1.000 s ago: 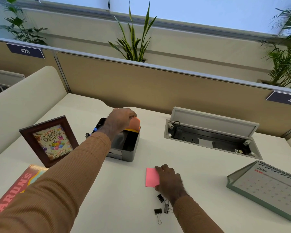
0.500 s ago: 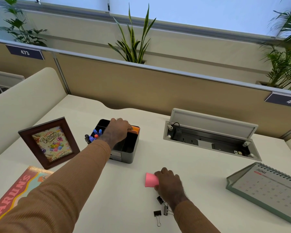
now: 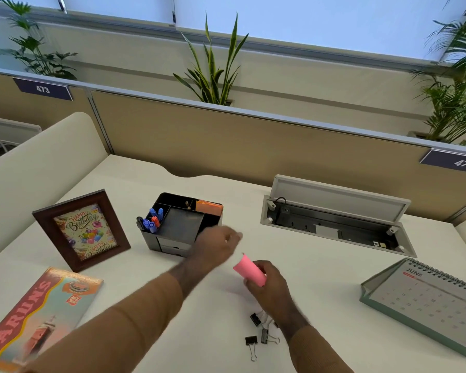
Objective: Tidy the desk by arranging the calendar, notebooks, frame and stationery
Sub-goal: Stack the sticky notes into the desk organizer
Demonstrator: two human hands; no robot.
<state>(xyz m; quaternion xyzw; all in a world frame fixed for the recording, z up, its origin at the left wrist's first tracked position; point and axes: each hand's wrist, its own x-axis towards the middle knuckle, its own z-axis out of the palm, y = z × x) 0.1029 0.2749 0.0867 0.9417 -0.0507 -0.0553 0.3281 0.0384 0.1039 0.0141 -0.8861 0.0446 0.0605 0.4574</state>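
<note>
The middle of the desk (image 3: 226, 332) lies bare between the organiser (image 3: 180, 224) and the binder clips (image 3: 261, 333), and both hands occupy that gap: the left hand (image 3: 215, 247), blurred, just in front of the organiser, and the right hand (image 3: 269, 286), closed round a pink pad (image 3: 249, 270), just beyond the clips. Left of the organiser stands the frame (image 3: 81, 230), with the notebook (image 3: 41, 313) flat before it near the front edge. To the right, open desk separates the hands from the calendar (image 3: 431, 302). Behind that stretch the cable tray (image 3: 334, 224) is open with its lid raised. The partition (image 3: 253, 146) closes off the back.
</note>
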